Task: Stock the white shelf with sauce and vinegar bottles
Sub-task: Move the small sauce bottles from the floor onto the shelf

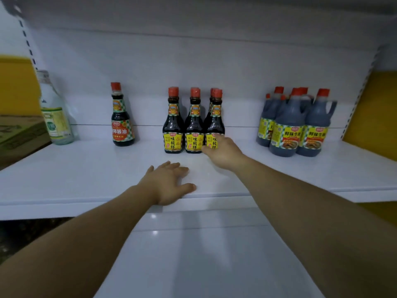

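Head view, left hand (pixel 169 181) flat by shelf (pixel 86 175) edge, right hand (pixel 223 151) loosely touching bottle (pixel 214 125)

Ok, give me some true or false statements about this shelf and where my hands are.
1. The clear bottle stands at the left end of the white shelf. True.
2. The handled jugs stand left of the yellow-label bottles. False: they stand to the right of them.
3. The left hand lies flat on the shelf near its front edge. True.
4. The right hand grips the red-label bottle. False: its fingers touch the rightmost yellow-label bottle.
5. The red-label bottle stands upright, apart from the other groups. True.
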`<state>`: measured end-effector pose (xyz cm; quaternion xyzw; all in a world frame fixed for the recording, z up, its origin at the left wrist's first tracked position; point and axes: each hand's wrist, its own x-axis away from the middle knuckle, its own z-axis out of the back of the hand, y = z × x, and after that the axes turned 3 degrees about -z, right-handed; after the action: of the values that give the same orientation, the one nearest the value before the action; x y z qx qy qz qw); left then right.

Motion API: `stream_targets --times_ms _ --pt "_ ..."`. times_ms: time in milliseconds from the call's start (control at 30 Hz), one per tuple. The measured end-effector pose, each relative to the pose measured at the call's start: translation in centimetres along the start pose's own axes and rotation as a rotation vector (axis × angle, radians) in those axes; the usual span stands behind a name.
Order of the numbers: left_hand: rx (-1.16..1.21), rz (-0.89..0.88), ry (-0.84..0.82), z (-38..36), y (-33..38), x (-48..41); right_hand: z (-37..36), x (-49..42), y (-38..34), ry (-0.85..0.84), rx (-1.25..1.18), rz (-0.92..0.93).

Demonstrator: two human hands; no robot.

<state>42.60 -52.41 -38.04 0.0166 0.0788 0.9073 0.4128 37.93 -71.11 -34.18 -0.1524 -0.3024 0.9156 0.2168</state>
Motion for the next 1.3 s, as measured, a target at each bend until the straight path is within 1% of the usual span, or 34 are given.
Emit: stream_targets --times_ms 100,200,433,667,867,1067,1167,1300 --pt "0.014 0.026 -0.047 1.4 1.1 2.4 2.0 4.4 -1.3 -0.056 0.105 0.037" --pt "-0.034 0.004 -0.049 3.3 1.8 6.0 4.2 8.4 -3.2 -0.049 0.170 0.076" --pt "-0.103 0.011 0.000 7.5 1.7 15.0 5.1 15.2 -8.2 -0.060 0.190 0.142" --pt "0.039 0.112 0.075 8.2 1.3 24.0 3.4 20.8 -12.9 -0.123 0.206 0.241" --pt "0.096 0.253 0.083 7.9 -0.2 31.5 0.4 24.4 -16.6 -0.197 0.202 0.350" --pt "0.103 0.423 0.088 7.7 -2.1 38.5 -4.3 27.1 -21.2 -0.312 0.209 0.534" --pt "0.127 0.538 0.100 7.9 -3.2 42.1 -6.8 28.2 -24.5 -0.397 0.180 0.609" --pt "0.133 0.733 0.141 7.9 -5.2 47.8 -11.4 30.4 -29.7 -0.505 0.153 0.700"
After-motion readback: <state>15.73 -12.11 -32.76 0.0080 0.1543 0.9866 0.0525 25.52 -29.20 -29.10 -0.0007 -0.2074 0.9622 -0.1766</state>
